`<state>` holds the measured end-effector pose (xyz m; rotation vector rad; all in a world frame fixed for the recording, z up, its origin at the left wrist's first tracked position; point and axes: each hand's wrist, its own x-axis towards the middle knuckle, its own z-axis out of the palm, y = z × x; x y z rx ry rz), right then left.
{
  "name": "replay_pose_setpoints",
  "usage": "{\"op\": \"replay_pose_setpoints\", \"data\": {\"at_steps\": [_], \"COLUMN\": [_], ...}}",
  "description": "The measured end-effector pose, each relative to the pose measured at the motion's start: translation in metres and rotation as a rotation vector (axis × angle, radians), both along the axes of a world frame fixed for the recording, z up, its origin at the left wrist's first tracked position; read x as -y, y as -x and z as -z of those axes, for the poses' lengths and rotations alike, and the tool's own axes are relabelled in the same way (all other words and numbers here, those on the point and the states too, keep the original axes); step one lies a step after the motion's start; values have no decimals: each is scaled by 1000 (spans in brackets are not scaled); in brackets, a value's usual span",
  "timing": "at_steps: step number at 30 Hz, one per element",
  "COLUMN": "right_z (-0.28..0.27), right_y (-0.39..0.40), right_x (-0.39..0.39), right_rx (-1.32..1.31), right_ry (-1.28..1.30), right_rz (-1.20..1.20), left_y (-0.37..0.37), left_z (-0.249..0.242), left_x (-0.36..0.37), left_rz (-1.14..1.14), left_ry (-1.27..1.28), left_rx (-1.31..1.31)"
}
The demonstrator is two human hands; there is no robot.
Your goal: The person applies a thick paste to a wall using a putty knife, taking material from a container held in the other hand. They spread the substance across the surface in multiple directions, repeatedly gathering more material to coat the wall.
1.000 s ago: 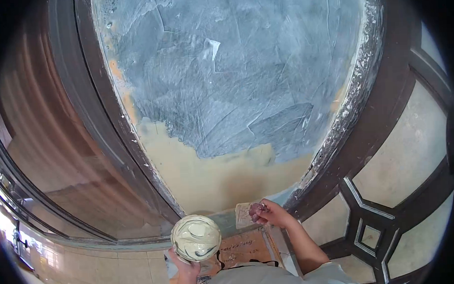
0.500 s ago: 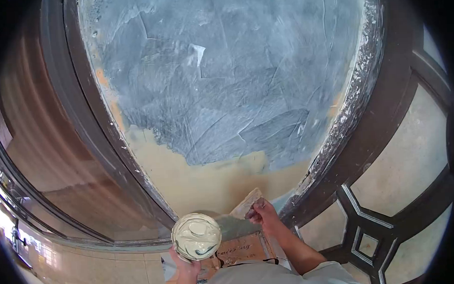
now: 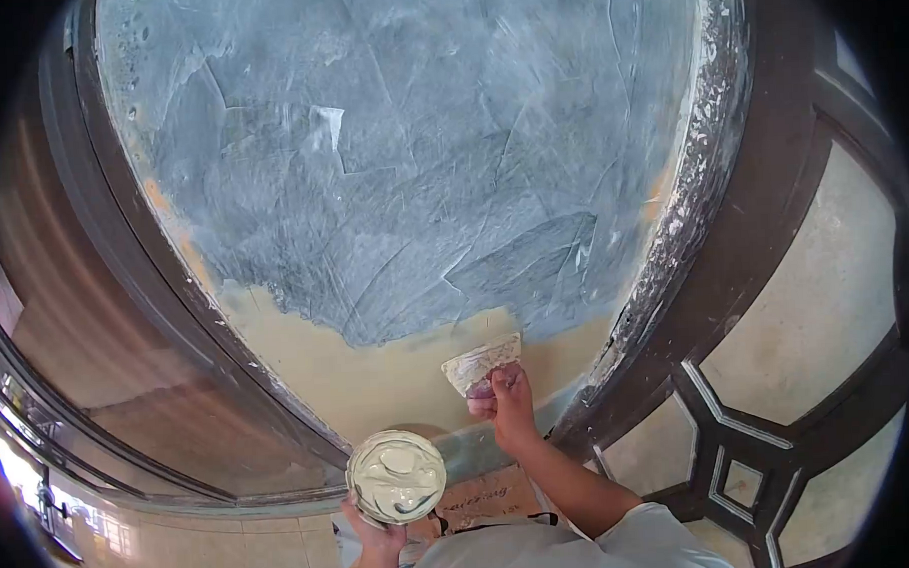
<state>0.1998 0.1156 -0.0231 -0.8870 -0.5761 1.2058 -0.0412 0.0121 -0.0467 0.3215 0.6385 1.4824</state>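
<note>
In my right hand [image 3: 502, 396] is a putty knife [image 3: 482, 361], its wide blade coated with cream paste and turned up against the wall. The blade lies over the beige band [image 3: 377, 372] low on the wall, just under the grey-blue coated area [image 3: 401, 176]. My left hand [image 3: 375, 527] grips a round tub [image 3: 396, 478] of cream putty from its near side. The putty inside is swirled, with a dark streak near the rim.
A dark frame with flaking white specks [image 3: 664, 262] edges the wall on the right, beside a dark panelled door [image 3: 724, 415]. Dark-framed glass [image 3: 167, 374] stands on the left. Printed cardboard [image 3: 487, 495] lies below on the tiled floor [image 3: 214, 553].
My right hand has raised the putty knife up the wall and turned its blade upward. The tub in my left hand stays nearly in place. The view has shifted slightly.
</note>
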Motion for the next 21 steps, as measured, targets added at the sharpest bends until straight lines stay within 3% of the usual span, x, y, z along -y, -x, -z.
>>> {"op": "replay_pose_setpoints", "data": {"at_steps": [7, 16, 21], "right_z": [56, -13, 24], "right_y": [1, 6, 0], "right_x": [23, 5, -1], "right_rx": [-17, 36, -54], "right_ry": [184, 37, 109], "right_rz": [-42, 40, 9], "left_y": [-4, -1, 2], "left_z": [1, 5, 12], "left_x": [6, 6, 5], "left_rz": [-48, -36, -24], "left_ry": [28, 77, 56], "left_rx": [-12, -17, -36]}}
